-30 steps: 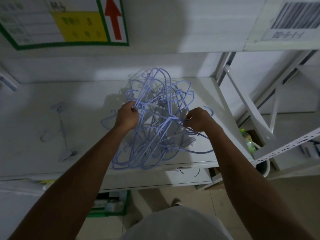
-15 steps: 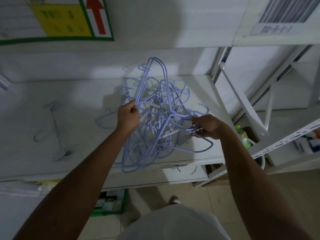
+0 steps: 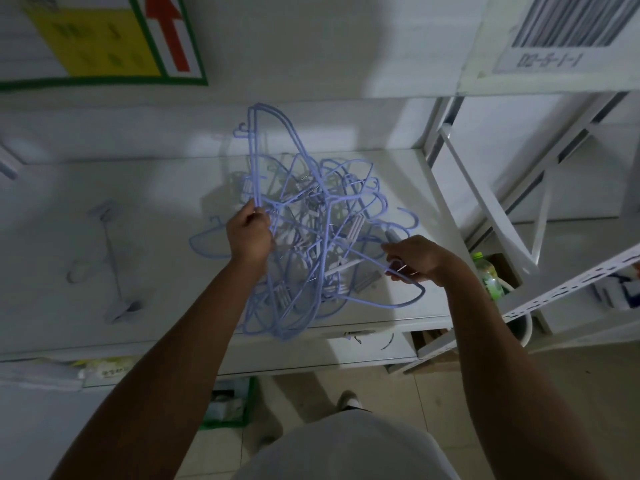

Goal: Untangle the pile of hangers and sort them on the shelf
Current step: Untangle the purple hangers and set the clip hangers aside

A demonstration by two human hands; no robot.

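Observation:
A tangled pile of pale purple hangers (image 3: 311, 237) with clips rests on the white shelf (image 3: 156, 209). My left hand (image 3: 249, 233) grips the wires of a hanger that stands upright out of the pile's left side. To the right, my right hand (image 3: 415, 259) pinches the hook end of another hanger at the pile's right edge. One purple hanger (image 3: 207, 242) lies flat on the shelf, just left of my left hand and partly hidden by it.
A white clip hanger (image 3: 110, 261) lies alone on the shelf's left part. Slanted white shelf brackets (image 3: 485, 209) stand to the right, with a green bottle (image 3: 488, 275) and a bucket below. A green-edged sign (image 3: 104, 39) hangs on the wall above. Floor tiles lie below.
The pile has been pulled wider: my right hand moved right and down with its hanger, and my left hand lifted its hanger so it stands higher above the pile.

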